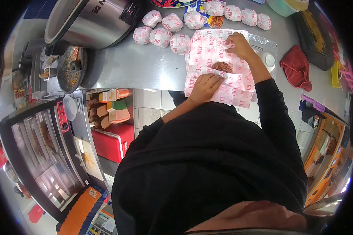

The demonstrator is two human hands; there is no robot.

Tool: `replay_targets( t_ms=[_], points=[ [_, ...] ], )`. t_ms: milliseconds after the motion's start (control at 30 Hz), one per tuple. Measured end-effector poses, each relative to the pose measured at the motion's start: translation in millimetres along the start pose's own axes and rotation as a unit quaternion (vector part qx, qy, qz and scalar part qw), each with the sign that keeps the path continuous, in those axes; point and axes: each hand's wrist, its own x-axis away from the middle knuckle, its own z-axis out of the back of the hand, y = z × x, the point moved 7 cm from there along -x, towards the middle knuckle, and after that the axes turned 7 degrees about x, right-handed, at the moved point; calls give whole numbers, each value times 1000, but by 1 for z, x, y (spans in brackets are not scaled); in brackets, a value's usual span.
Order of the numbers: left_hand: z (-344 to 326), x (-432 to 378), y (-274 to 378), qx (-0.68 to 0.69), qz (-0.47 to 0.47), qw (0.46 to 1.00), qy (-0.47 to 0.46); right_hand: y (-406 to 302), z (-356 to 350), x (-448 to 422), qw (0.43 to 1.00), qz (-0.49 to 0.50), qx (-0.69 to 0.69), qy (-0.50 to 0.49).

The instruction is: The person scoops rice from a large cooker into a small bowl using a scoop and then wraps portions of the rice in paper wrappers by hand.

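Observation:
A round brown portion of rice (222, 67) lies on printed pink-and-white wrapping paper (206, 54) at the steel counter's near edge. The lower edge of the top sheet is folded up against the rice, and my left hand (206, 88) holds that fold with its fingertips. Above and to the right of the rice, my right hand (237, 47) rests over the upper part of the paper with its fingers bent; whether it pinches the sheet is unclear. Several wrapped bundles (160, 37) in the same paper stand in rows beyond the sheets, at the upper left and along the top.
A large rice cooker (106, 26) and a dark stone mortar (72, 72) stand at the left. On the right are a small white container (268, 62), a red cloth (296, 69) and a long dark tray (313, 38). A green bowl (282, 7) sits at the top right.

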Motion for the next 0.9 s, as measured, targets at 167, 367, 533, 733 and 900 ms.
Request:
replay_targets(
  t_ms=[167,367,533,733,900],
  points=[
    [0,0,0,-3,-1,1000,-6,8,-5,-3,1000,-17,-12,21],
    [-2,1,0,-8,-6,1000,-1,1,-3,7,999,-1,7,44],
    [1,-5,4,-21,-14,1000,-1,-12,5,24,991,67,-68,91],
    [1,-6,2,2,0,1000,4,-20,45,59,978,13,-164,132],
    [-1,-6,1,6,-11,1000,0,-31,57,86,977,11,-154,148]
  ],
)
